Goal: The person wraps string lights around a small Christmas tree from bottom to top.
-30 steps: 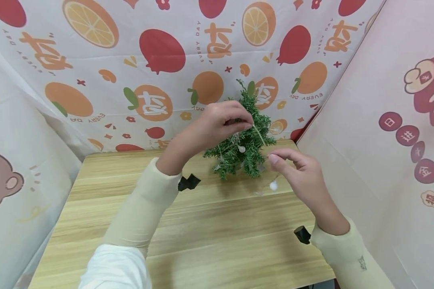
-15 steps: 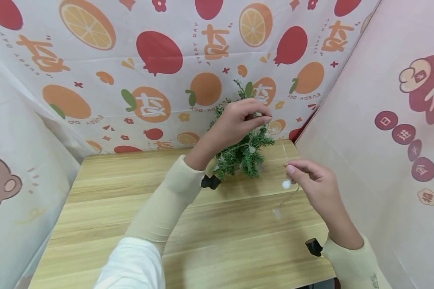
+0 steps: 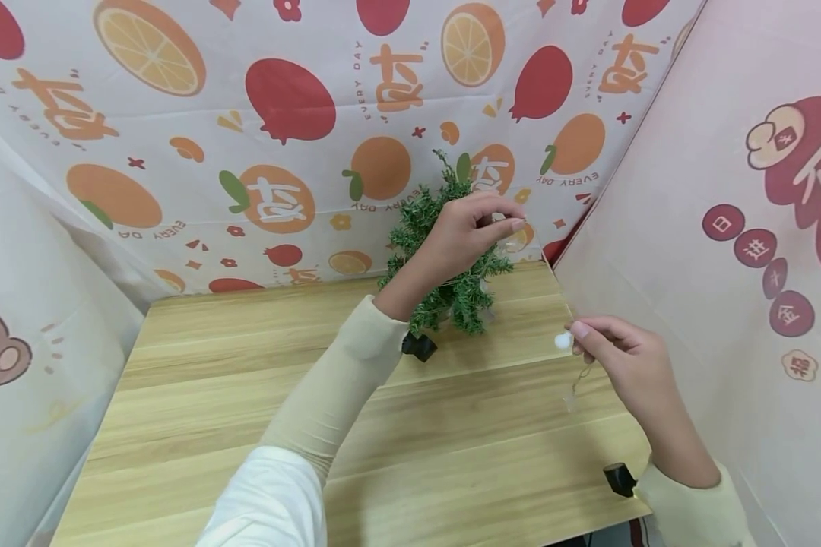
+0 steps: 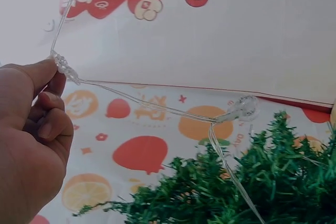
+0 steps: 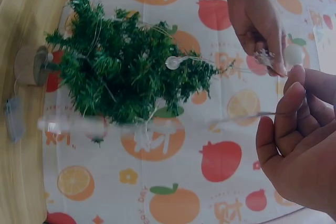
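A string light with clear wire runs over a small green artificial Christmas tree (image 3: pixel 468 296). Beside the treetop my left hand (image 3: pixel 468 232) pinches the wire at a clear snowflake light (image 4: pixel 64 67). Between it and the tree hangs a round clear bulb (image 4: pixel 241 109). Lower and to the right, my right hand (image 3: pixel 626 365) pinches the same string between thumb and fingers, next to a white ball light (image 3: pixel 562 341). The wire spans the gap between both hands. Below the right hand dangles a loose end with a small clear piece (image 3: pixel 570 400), blurred in the right wrist view.
The tree's pale base (image 5: pixel 31 65) stands on the wooden table (image 3: pixel 232 395), with a small translucent box (image 5: pixel 14 119) beside it. Fruit-printed cloth (image 3: pixel 290 99) hangs behind the tree. A second printed cloth (image 3: pixel 711 319) borders the right side.
Both hands have moved right, away from the tree, the right one also lower. The wire between them has lengthened and straightened. The head view has shifted slightly.
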{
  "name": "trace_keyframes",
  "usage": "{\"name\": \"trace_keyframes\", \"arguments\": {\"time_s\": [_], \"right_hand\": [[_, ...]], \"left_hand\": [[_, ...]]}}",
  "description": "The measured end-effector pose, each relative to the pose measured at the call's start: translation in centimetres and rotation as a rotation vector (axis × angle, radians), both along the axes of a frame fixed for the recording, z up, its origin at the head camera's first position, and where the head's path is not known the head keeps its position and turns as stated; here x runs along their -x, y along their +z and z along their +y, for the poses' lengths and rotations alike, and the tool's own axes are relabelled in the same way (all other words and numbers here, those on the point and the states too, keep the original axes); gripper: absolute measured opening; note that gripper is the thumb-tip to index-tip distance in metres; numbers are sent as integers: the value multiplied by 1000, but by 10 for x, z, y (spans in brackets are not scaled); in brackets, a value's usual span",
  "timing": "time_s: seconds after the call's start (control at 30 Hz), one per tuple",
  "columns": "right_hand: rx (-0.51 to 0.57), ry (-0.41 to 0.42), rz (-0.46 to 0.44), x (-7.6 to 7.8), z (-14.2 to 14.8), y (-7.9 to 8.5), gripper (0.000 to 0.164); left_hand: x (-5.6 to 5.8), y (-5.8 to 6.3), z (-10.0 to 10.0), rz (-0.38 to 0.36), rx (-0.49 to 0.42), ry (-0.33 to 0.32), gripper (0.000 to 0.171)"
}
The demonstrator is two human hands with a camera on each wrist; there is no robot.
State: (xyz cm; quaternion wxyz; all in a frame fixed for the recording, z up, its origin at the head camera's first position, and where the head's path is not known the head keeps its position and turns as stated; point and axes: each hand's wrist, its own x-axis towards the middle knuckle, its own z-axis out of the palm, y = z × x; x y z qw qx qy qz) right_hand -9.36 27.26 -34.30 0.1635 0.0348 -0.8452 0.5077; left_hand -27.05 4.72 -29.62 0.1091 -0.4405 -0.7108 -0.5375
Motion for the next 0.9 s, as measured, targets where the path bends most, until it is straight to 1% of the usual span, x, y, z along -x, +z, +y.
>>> {"name": "trace_keyframes", "arguments": {"time_s": [0.1,0.2,0.23,0.27,0.3,0.37,0.47,0.53,0.57,0.67,0.77,0.87,0.9], "right_hand": [[-10,-26,-9,-1,8,-1,17],[-13,-49,-4,-3,15,1,17],[-11,-52,7,-3,17,1,16],[14,-50,18,-4,20,2,15],[46,-43,36,-4,22,3,14],[161,8,91,-5,28,5,12],[360,112,183,-3,35,8,11],[442,178,235,-2,39,10,15],[462,184,247,-1,39,11,15],[490,180,264,2,40,14,14],[497,142,253,6,38,15,12],[510,114,245,12,36,16,11],[514,104,245,13,36,16,11]], "left_hand": [[3,-5,3,-26,14,18,14],[7,-11,7,-68,29,32,14],[9,-13,8,-80,33,36,14],[10,-15,10,-91,38,39,14],[11,-17,11,-96,43,40,15],[14,-21,14,-97,54,46,14],[18,-25,19,-104,75,64,14],[20,-26,22,-117,92,85,15],[21,-27,23,-126,102,100,15],[24,-28,28,-140,132,139,17],[27,-29,32,-134,182,173,18],[26,-29,36,-98,293,209,20],[26,-30,38,-71,342,224,21]]}}
